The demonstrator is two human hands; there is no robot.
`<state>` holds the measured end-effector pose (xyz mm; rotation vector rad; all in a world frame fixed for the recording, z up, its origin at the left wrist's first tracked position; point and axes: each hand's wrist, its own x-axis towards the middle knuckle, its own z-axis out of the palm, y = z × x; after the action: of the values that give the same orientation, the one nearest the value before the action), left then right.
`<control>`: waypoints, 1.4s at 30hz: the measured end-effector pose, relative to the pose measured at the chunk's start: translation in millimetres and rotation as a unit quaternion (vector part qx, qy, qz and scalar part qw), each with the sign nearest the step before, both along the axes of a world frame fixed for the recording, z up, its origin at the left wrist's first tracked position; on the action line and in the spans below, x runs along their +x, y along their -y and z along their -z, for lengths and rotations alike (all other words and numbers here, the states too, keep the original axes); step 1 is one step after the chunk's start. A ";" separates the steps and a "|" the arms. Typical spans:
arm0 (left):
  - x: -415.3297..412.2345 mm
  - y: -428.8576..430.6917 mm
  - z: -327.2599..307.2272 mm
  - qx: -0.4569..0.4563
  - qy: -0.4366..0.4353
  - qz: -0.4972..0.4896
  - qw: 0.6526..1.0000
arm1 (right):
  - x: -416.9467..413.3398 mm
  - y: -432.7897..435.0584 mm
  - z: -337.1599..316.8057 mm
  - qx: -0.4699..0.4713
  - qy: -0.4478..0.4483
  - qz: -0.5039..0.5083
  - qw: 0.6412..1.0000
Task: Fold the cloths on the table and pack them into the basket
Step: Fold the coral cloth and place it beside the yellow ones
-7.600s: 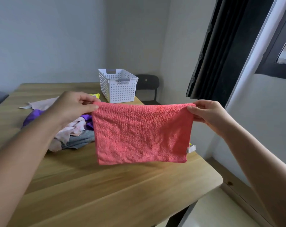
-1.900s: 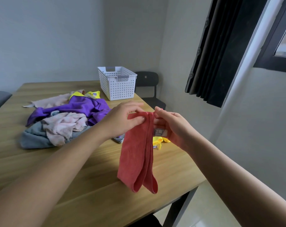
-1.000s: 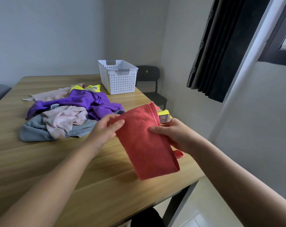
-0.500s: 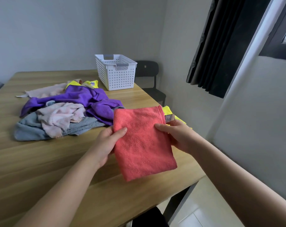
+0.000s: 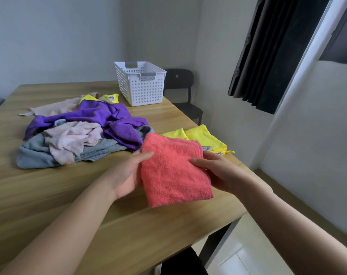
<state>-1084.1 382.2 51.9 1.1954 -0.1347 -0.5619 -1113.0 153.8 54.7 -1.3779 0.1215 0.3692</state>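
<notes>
A folded coral-red cloth (image 5: 174, 171) lies flat between my hands, just above or on the near right part of the wooden table (image 5: 49, 195). My left hand (image 5: 129, 173) grips its left edge, thumb on top and fingers underneath. My right hand (image 5: 218, 171) holds the right edge the same way. A folded yellow cloth (image 5: 204, 137) lies just behind it by the table's right edge. A white perforated basket (image 5: 140, 82) stands at the far right of the table; nothing shows above its rim.
A loose heap sits left of centre: a purple cloth (image 5: 109, 118), a pale pink cloth (image 5: 73, 137), a grey cloth (image 5: 35, 153), another yellow cloth (image 5: 109, 97). A black chair (image 5: 180, 82) stands behind the basket. A dark curtain (image 5: 277, 46) hangs at right.
The red cloth went from a spread sheet to a hanging strip, then to a folded square. Both hands have lowered it flat toward the table over the last second.
</notes>
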 end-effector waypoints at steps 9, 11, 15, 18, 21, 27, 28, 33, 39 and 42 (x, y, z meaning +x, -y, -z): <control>0.3 -1.1 6.7 0.057 0.060 -0.039 0.996 | 3.0 -1.4 8.7 -0.051 0.007 0.007 0.999; 0.2 -2.4 10.4 0.068 0.068 -0.047 0.994 | 3.6 -1.2 12.2 -0.047 0.004 0.004 0.999; -2.4 -4.4 20.3 0.045 0.068 -0.050 0.995 | 4.0 -2.8 18.9 0.016 0.000 0.030 0.999; -8.6 -4.1 26.3 0.006 0.062 -0.061 0.996 | 0.1 -3.3 23.2 0.070 0.008 0.030 0.997; -10.1 -7.7 31.0 -0.013 0.065 -0.072 0.995 | -1.2 -5.7 26.7 0.110 0.030 0.015 0.993; -7.7 -18.9 37.4 -0.002 0.083 -0.020 0.996 | -0.4 -10.1 24.6 0.138 0.058 -0.043 0.988; -7.6 -20.4 38.6 0.004 0.090 -0.013 0.996 | 1.8 -8.7 27.4 0.138 0.048 -0.036 0.989; -5.7 -28.9 40.4 0.064 0.144 0.010 0.987 | 0.8 -10.6 23.3 0.019 0.038 -0.028 0.999; 2.7 -31.7 50.1 0.045 0.150 -0.058 0.986 | -3.0 -23.2 30.3 -0.139 0.190 -0.007 0.972; 0.8 -29.5 50.5 0.054 0.083 -0.064 0.993 | -6.1 -30.2 33.4 -0.134 0.192 0.049 0.971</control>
<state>-1083.3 411.8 1.4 1.3460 -0.1684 -0.3604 -1119.1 184.0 21.3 -1.6797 -0.0830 -0.0034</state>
